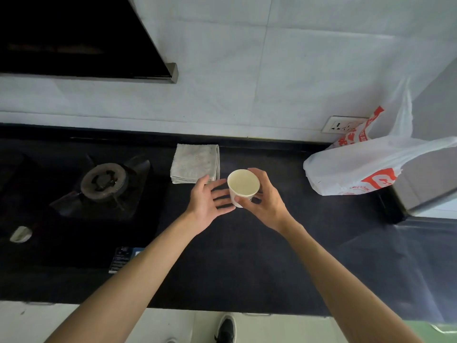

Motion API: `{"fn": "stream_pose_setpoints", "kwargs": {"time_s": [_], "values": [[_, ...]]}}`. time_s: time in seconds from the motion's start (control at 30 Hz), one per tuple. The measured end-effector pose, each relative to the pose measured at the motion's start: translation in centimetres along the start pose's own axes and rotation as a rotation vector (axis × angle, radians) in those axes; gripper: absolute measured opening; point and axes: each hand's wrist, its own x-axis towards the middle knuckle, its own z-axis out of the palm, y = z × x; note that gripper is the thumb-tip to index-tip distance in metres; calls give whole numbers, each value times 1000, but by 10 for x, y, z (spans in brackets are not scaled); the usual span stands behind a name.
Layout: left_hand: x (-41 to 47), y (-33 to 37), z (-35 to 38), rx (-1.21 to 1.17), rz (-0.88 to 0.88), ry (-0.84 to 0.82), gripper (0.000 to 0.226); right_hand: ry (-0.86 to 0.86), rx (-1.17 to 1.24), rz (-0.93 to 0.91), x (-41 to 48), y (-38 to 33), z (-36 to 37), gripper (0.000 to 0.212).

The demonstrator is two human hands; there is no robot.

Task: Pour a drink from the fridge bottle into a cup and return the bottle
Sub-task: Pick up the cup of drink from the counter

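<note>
A white paper cup (pixel 243 184) stands upright over the dark countertop (pixel 247 256), mouth up, its inside pale. My right hand (pixel 265 204) wraps around its right side and base, thumb on the near wall. Just left of the cup, my left hand (pixel 209 203) is spread with fingers apart, fingertips close to the cup's wall. No bottle is in view.
A folded grey cloth (pixel 195 163) lies behind the hands. A gas burner (pixel 103 181) sits at the left, with a range hood (pixel 74 38) above. A white and red plastic bag (pixel 366 167) rests at the right by a wall socket (pixel 342 125). The grey fridge corner (pixel 430 184) juts in at far right.
</note>
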Motion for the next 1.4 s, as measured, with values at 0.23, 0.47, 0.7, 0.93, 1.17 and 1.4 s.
{"fn": "stream_pose_setpoints", "kwargs": {"time_s": [0.23, 0.47, 0.7, 0.93, 1.17, 1.4], "values": [[-10, 18, -13, -179, 44, 10, 62, -46, -1, -49, 25, -17, 5, 67], [-32, 35, -36, -241, 111, 66, 62, -129, -1, -98, 40, -44, 29, 65], [-67, 62, -70, -304, 187, 90, 62, -195, 2, -145, 53, -88, 64, 68], [-113, 88, -114, -326, 256, 119, 62, -257, 33, -149, 55, -130, 114, 79], [-172, 98, -172, -376, 320, 179, 61, -350, 47, -197, 38, -180, 177, 80], [-238, 103, -235, -406, 389, 227, 58, -420, 62, -269, 11, -233, 242, 74]]}}
